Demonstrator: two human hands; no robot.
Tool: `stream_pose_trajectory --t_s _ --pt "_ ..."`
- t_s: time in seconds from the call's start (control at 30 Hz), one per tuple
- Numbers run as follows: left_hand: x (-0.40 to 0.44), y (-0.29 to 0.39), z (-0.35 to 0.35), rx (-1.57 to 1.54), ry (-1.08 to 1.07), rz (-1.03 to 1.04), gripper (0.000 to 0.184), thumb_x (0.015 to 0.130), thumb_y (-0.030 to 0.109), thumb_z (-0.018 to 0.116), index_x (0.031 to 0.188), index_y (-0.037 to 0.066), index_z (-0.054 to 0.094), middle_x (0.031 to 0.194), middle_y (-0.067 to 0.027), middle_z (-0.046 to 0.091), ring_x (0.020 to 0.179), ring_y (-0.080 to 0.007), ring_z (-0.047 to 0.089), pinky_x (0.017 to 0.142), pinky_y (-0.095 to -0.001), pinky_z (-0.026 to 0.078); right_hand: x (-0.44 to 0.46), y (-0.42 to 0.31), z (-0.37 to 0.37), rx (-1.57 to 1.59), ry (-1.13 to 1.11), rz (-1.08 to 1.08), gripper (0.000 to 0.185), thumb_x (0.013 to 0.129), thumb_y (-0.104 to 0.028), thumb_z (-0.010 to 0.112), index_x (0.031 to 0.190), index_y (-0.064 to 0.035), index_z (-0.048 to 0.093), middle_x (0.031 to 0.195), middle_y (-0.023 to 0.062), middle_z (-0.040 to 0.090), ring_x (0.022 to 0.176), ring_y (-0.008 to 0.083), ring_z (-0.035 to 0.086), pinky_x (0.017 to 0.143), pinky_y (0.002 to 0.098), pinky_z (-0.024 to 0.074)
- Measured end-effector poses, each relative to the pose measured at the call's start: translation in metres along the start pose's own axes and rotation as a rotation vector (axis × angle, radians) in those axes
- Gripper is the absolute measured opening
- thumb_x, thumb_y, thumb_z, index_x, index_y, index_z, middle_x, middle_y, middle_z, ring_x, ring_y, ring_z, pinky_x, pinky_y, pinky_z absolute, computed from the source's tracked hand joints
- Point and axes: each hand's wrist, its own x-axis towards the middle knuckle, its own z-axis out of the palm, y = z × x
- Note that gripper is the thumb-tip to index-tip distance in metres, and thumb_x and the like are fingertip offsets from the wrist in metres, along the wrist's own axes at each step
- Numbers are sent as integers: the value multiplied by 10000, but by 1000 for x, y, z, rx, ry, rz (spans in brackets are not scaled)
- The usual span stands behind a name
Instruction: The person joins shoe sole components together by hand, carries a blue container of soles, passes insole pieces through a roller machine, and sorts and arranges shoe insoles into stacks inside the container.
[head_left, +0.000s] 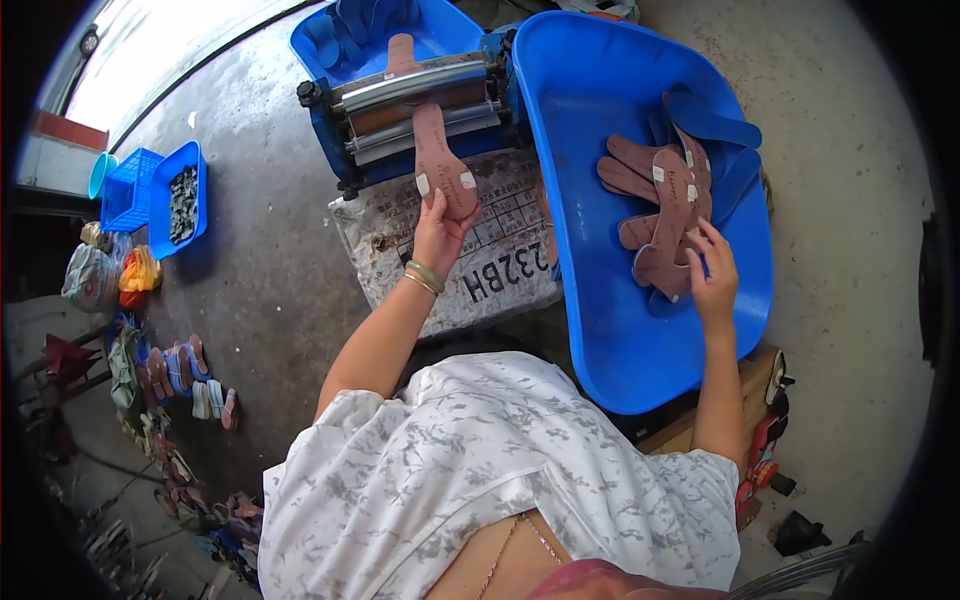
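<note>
My left hand (442,240) pinches the wide end of a brownish-pink insole (440,160) with small white labels. The insole's narrow end meets the metal rollers (420,90) of a blue roller machine. On the far side of the rollers, another insole (402,55) sticks out. My right hand (712,270) is over the large blue tub (600,340), thumb and fingers apart, at the edge of a printed insole (672,205). Around it lie several more brownish-pink insoles and some with blue undersides (735,185).
Behind the machine, a second blue tub (440,25) holds blue pieces. A stone-like slab (390,260) with printed characters lies before the machine. Left on the floor stand a blue tray (160,225), a blue basket (125,200), bags (140,272) and several insoles or sandals (185,365).
</note>
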Motion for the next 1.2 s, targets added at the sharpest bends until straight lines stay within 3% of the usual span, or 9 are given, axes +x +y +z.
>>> stream_pose_trajectory --t_s 0.3,0.4,0.5,0.53,0.6,0.67,0.8,1.03,1.2 --pt "68 5 -9 197 30 11 393 1014 321 457 1367 162 387 1345 -65 505 1216 -260 525 991 -533 464 -24 44 6 -90 -40 169 400 827 -125 693 1206 -39 597 1274 137 584 1173 319 552 984 380 443" --pt "82 8 -7 189 125 34 373 1006 296 494 1316 104 417 1289 -85 518 1105 -234 573 877 -452 524 -9 33 17 -120 -193 145 534 786 -152 725 1281 -63 547 1275 139 577 1180 317 542 992 378 434" --pt "50 25 42 693 574 194 400 1013 281 483 1335 59 401 1260 -76 508 1072 -189 542 877 -383 483 -3 15 28 -142 -342 -93 577 748 -161 743 1280 -69 542 1248 124 585 1186 305 535 997 365 425" --pt "34 28 56 698 571 195 400 1013 281 483 1335 59 401 1260 -76 508 1072 -189 542 877 -383 483 -1 12 33 -139 -338 -89 577 748 -161 743 1280 -69 542 1248 124 585 1186 305 535 997 365 425" --pt "-8 25 85 811 232 572 451 999 288 511 1353 35 386 1237 -64 502 1067 -149 497 905 -326 428 3 11 42 -176 -596 -39 535 726 -147 748 1224 -60 572 1181 113 613 1125 302 571 956 365 455" --pt "-54 22 128 857 -79 594 554 957 314 584 1382 37 363 1295 -79 484 1168 -165 468 999 -331 370 12 5 36 -200 -721 -22 514 716 -140 750 1196 -56 588 1148 107 627 1095 301 589 935 365 469" --pt "-110 4 192 925 -587 428 691 838 232 731 1392 26 372 1389 -124 438 1318 -244 394 1045 -391 371 66 -62 -49 395 -99 146 254 805 -102 723 1032 -35 630 910 18 638 819 127 638 727 245 508" --pt "-106 -3 186 1062 -617 233 756 850 194 727 1456 40 301 1303 -135 525 1244 -240 486 1046 -388 389 109 -80 -55 1159 -25 256 198 871 -77 687 1052 -38 615 911 -22 613 788 57 595 709 187 481" --pt "-116 13 175 844 -712 69 547 924 156 632 1402 33 396 1310 -113 539 1168 -200 549 991 -358 447 114 -115 -17 1379 22 260 216 874 -141 707 1051 -38 636 846 -22 636 754 39 590 714 178 486"
